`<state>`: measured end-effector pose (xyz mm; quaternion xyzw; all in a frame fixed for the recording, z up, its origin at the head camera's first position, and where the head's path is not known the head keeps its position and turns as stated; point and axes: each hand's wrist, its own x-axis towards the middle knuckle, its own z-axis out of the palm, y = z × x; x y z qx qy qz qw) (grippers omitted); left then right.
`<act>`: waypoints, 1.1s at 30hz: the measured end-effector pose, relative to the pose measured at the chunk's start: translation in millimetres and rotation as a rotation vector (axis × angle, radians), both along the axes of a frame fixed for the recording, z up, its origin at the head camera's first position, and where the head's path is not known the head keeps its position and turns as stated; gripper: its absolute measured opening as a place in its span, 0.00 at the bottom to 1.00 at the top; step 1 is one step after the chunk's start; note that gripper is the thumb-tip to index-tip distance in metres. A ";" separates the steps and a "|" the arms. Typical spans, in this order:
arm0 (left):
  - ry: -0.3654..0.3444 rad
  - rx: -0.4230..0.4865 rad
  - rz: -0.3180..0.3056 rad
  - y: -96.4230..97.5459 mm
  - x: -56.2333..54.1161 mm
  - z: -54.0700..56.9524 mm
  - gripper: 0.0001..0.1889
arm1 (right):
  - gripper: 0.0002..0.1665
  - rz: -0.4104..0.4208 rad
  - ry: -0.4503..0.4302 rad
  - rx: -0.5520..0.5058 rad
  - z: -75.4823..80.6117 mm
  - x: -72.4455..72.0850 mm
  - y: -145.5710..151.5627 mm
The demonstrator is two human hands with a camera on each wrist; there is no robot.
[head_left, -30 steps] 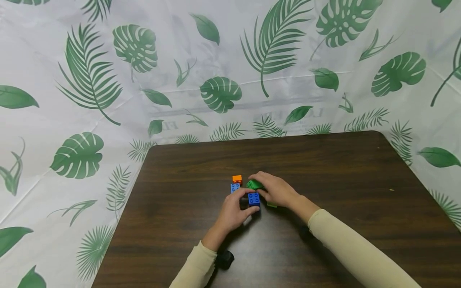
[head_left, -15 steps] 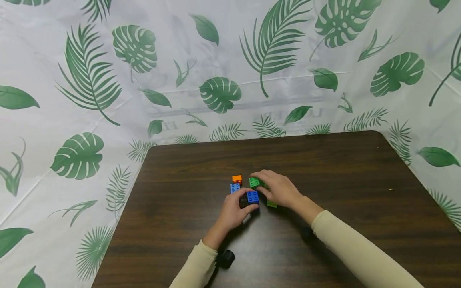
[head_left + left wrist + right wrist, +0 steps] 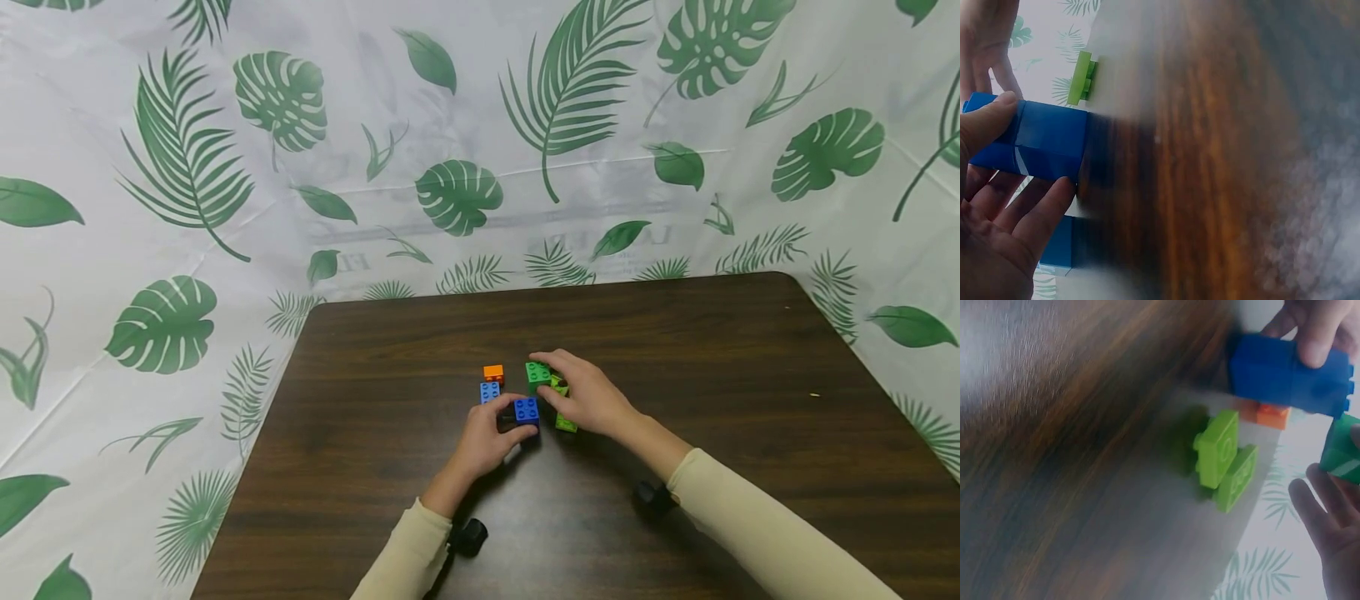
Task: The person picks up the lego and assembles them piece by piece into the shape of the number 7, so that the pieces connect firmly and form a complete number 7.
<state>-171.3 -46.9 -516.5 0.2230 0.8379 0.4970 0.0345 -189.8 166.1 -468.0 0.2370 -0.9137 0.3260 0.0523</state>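
Head view: at centre frame, the right hand [image 3: 591,396] pinches a green brick [image 3: 537,375], just above and right of the upright blue stack [image 3: 527,411] clamped in the left hand's [image 3: 482,437] fingers; no brick shows between; lime bricks [image 3: 567,423] crowd the right; light-blue [image 3: 490,392] and orange bricks [image 3: 493,372] lie upper left.
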 end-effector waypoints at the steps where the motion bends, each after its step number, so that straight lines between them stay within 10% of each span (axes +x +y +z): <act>1: 0.003 -0.001 -0.001 -0.2 0.0 0.0 0.20 | 0.29 0.010 -0.001 -0.014 1.2 1.7 -0.3; 33: -0.009 0.039 -0.031 1.5 -0.5 -5.3 0.19 | 0.29 0.175 -0.010 -0.063 13.8 26.0 -6.1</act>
